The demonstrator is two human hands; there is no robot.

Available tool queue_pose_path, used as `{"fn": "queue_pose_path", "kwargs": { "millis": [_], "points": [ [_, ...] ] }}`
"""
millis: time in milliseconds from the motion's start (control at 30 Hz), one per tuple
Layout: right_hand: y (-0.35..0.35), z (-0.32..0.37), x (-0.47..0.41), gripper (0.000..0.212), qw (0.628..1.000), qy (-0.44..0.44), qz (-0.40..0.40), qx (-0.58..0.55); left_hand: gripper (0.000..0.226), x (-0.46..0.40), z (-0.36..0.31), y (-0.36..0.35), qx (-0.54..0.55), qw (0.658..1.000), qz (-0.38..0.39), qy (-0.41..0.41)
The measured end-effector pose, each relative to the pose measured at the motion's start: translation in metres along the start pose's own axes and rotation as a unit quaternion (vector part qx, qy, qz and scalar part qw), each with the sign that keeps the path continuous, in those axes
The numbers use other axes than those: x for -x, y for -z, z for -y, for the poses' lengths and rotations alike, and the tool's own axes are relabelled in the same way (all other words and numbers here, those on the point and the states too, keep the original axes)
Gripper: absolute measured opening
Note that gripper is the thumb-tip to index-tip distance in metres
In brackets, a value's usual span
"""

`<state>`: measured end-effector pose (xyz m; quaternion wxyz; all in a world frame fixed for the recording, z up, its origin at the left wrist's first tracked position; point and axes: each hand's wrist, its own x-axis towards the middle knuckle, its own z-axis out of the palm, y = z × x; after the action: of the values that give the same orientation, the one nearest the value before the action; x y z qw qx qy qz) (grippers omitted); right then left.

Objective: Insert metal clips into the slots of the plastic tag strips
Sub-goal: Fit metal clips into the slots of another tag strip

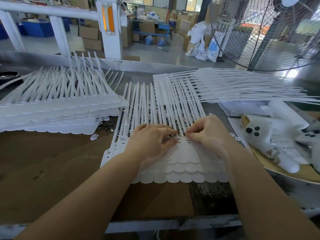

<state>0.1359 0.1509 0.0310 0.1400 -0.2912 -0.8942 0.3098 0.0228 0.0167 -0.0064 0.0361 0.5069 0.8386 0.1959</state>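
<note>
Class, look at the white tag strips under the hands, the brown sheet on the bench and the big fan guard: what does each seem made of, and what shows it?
White scalloped tag strips: apparently matte moulded plastic, thin and bending. Brown flat sheet: probably cardboard, dull and scuffed. Round fan guard: seemingly metal wire, thin and shiny.

metal clips point(110, 126) under strips too small, blurred; fan point(270, 32) cropped.

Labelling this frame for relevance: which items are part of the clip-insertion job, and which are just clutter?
In the job:
- left hand and right hand, fingertips at the slots
- white plastic tag strips under the hands
- small dark metal clips beneath the strips

Lying about:
- big wire-guard fan
- white plush toy
- brown cardboard sheet
</note>
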Motion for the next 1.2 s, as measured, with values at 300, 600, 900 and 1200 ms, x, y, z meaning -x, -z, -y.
{"fn": "queue_pose_path", "kwargs": {
  "millis": [300,600,900,1200],
  "points": [
    [0.006,0.002,-0.003,0.008,0.998,-0.039,0.045,-0.031,0.038,-0.001,0.000,0.000,0.009,1.000,-0.001,-0.001],
    [0.013,0.001,-0.001,0.012,0.996,-0.040,0.080,-0.027,0.037,0.001,0.000,0.000,0.015,1.000,-0.006,0.001],
    [0.009,0.003,0.000,0.009,0.996,-0.045,0.073,-0.028,0.037,0.001,-0.001,0.000,0.012,1.000,-0.004,0.005],
    [0.004,0.004,-0.002,0.019,0.996,-0.071,0.031,-0.037,0.036,0.001,0.000,0.000,0.013,1.000,-0.004,0.003]
  ]
}}
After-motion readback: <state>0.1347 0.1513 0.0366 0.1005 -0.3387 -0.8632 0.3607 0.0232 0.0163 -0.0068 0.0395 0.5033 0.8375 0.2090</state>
